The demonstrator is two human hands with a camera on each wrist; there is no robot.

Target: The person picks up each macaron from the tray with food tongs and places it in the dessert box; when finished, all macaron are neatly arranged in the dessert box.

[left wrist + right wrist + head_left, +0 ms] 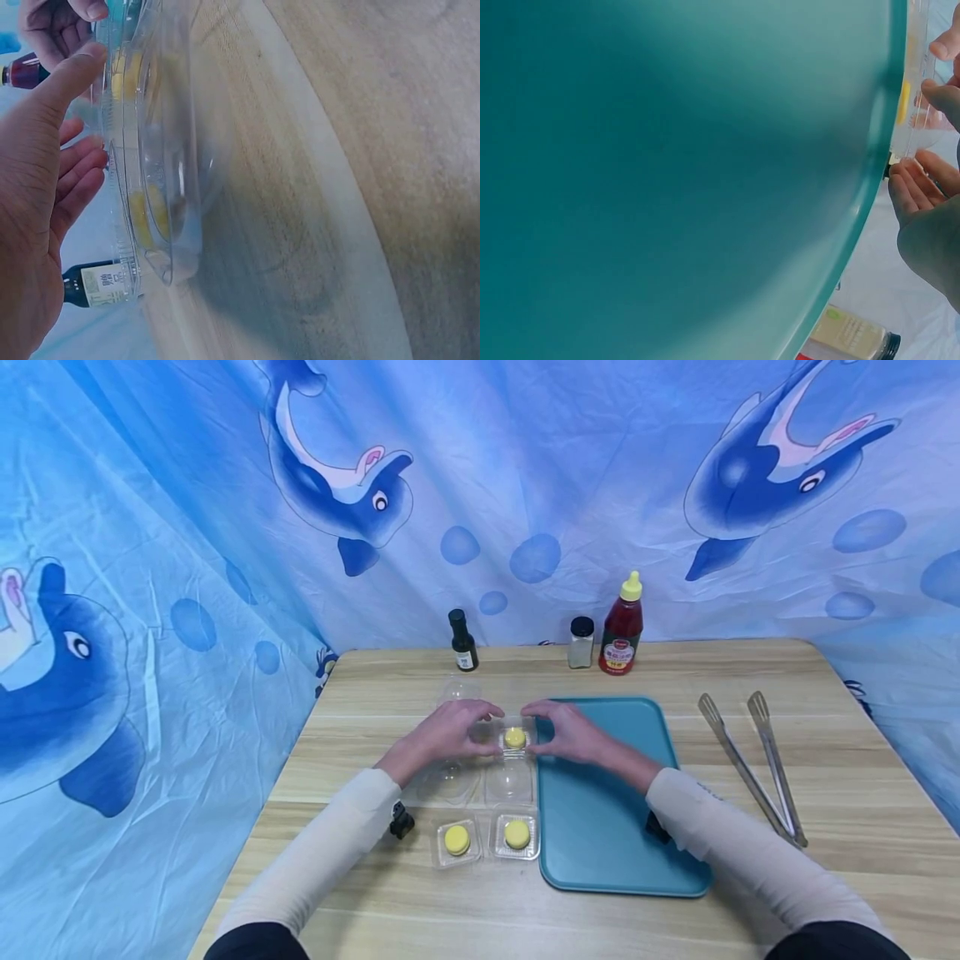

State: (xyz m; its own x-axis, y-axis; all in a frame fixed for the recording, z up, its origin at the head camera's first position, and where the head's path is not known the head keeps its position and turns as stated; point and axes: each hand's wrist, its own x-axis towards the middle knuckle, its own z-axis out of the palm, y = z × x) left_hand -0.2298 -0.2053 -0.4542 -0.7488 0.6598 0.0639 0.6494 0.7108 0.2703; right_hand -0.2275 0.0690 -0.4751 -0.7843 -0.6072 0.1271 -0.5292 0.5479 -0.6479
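Both hands are at a clear plastic box (507,750) holding a yellow macaron (515,738), just left of the teal tray (615,877). My left hand (455,728) grips its left side, thumb toward me and fingers toward the back. On the other side, my right hand (573,732) holds the box the same way, its wrist over the tray. In the left wrist view the left thumb is right at the box's edge. Nearer me, two more boxes hold a yellow macaron (457,840) and another macaron (517,834). Clear domed lids (508,783) lie between.
Along the back stand a dark small bottle (464,643), a black-capped jar (581,643) and a red sauce bottle (621,631) with a yellow nozzle. Metal tongs (772,768) lie spread right of the tray. A blue dolphin curtain (480,493) hangs behind the wooden table.
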